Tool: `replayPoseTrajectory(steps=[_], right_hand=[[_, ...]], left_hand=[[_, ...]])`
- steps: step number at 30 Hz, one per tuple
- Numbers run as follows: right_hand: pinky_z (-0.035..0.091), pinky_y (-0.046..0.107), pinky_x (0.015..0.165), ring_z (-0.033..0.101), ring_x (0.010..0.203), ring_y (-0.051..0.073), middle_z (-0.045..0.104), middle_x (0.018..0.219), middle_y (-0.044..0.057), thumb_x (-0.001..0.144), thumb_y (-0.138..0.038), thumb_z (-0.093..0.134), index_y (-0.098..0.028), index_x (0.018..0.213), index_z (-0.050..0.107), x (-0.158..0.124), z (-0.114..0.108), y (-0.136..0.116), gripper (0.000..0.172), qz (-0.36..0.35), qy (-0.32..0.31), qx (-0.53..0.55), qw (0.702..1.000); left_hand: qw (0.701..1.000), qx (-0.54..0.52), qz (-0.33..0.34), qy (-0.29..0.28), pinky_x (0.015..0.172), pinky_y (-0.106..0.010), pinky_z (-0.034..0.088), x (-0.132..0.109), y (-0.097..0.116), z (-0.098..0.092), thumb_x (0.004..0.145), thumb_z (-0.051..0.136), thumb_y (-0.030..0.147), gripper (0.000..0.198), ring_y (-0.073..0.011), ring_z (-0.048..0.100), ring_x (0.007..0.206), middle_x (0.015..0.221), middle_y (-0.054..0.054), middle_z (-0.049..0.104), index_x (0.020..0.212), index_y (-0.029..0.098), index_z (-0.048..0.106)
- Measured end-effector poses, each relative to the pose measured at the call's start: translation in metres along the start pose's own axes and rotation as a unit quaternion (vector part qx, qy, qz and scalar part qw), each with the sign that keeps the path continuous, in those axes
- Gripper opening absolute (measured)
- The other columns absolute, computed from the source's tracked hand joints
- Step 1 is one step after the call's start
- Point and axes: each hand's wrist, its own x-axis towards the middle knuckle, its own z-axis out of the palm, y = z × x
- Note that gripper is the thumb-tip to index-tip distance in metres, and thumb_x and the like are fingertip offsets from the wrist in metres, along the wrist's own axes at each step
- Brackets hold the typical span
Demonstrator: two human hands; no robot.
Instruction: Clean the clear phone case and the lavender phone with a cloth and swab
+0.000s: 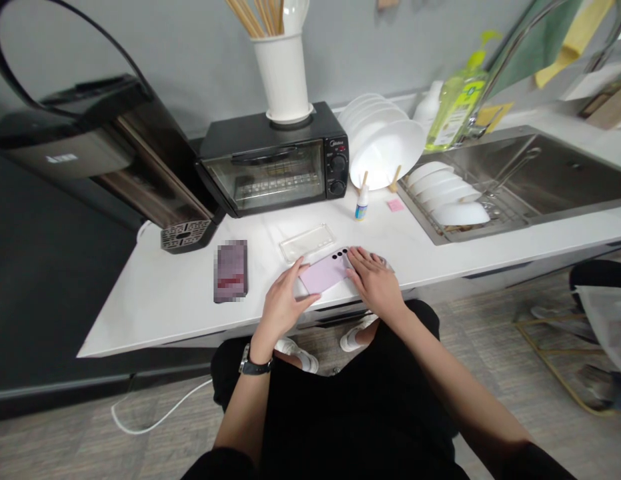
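A pale pink phone (324, 272) lies back-up near the front edge of the white counter (160, 300), its camera lenses toward the far right end. My left hand (283, 303) grips its near left end, a watch on that wrist. My right hand (374, 279) rests on its right end, fingers spread over it. Just behind the phone lies a clear phone case (307, 241). A second dark phone (231, 271) lies flat to the left.
A black toaster oven (275, 163) with a white utensil holder (283, 77) stands at the back. White plates (385, 143), a small glue bottle (361, 202), a pink note (395, 205), dish soap (457, 100) and a sink (535, 177) with bowls are right. A water dispenser (115, 153) stands left.
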Motion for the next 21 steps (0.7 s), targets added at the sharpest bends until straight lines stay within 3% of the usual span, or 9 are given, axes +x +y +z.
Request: replayPoseTrajectory(steps=[7, 10, 12, 15, 18, 21], right_hand=[[0.043, 0.059, 0.125, 0.051, 0.152, 0.04, 0.053, 0.16, 0.028, 0.112, -0.038, 0.045, 0.002, 0.152, 0.056, 0.026, 0.021, -0.033, 0.058, 0.028, 0.007, -0.021, 0.999], [0.041, 0.057, 0.127, 0.051, 0.153, 0.037, 0.055, 0.158, 0.026, 0.112, -0.035, 0.045, 0.0, 0.151, 0.058, 0.026, 0.027, -0.06, 0.054, -0.021, -0.019, 0.018, 0.999], [0.04, 0.055, 0.129, 0.051, 0.153, 0.036, 0.055, 0.158, 0.026, 0.112, -0.037, 0.047, -0.001, 0.151, 0.057, 0.023, 0.03, -0.079, 0.055, -0.05, -0.034, 0.047, 0.997], [0.04, 0.056, 0.129, 0.049, 0.154, 0.037, 0.052, 0.159, 0.028, 0.111, -0.04, 0.049, 0.0, 0.153, 0.055, 0.013, 0.032, -0.096, 0.059, -0.047, -0.035, 0.069, 0.996], [0.041, 0.055, 0.128, 0.049, 0.154, 0.034, 0.052, 0.162, 0.023, 0.112, -0.04, 0.046, -0.007, 0.158, 0.052, -0.004, 0.025, -0.095, 0.057, -0.078, -0.048, 0.096, 0.991], [0.044, 0.056, 0.127, 0.051, 0.154, 0.031, 0.054, 0.162, 0.016, 0.111, -0.039, 0.047, -0.018, 0.161, 0.05, -0.02, 0.014, -0.081, 0.054, -0.093, -0.055, 0.101, 0.989]], left_hand=[[0.999, -0.03, 0.004, 0.011, 0.125, -0.051, 0.048, 0.002, -0.006, 0.006, 0.092, 0.073, 0.043, 0.091, -0.0256, 0.058, 0.146, 0.155, 0.004, 0.063, 0.167, 0.048, 0.022], [0.999, -0.032, 0.008, 0.018, 0.124, -0.053, 0.049, 0.002, -0.009, 0.008, 0.09, 0.073, 0.035, 0.093, -0.0285, 0.059, 0.146, 0.155, 0.001, 0.064, 0.168, 0.042, 0.025], [0.999, -0.031, 0.007, 0.017, 0.125, -0.053, 0.049, 0.001, -0.01, 0.008, 0.089, 0.068, 0.026, 0.093, -0.0278, 0.058, 0.147, 0.158, 0.002, 0.061, 0.169, 0.045, 0.025], [1.0, -0.028, 0.001, 0.004, 0.127, -0.05, 0.048, -0.001, -0.009, 0.005, 0.089, 0.06, 0.018, 0.098, -0.0235, 0.057, 0.148, 0.161, 0.011, 0.056, 0.167, 0.059, 0.016], [0.999, -0.029, 0.006, -0.015, 0.129, -0.052, 0.045, -0.003, -0.007, 0.002, 0.089, 0.062, 0.018, 0.105, -0.0221, 0.053, 0.151, 0.163, 0.015, 0.054, 0.165, 0.065, 0.006], [1.0, -0.027, 0.006, -0.011, 0.129, -0.054, 0.044, -0.003, -0.005, 0.002, 0.089, 0.068, 0.022, 0.104, -0.0236, 0.053, 0.152, 0.162, 0.012, 0.056, 0.166, 0.061, 0.009]])
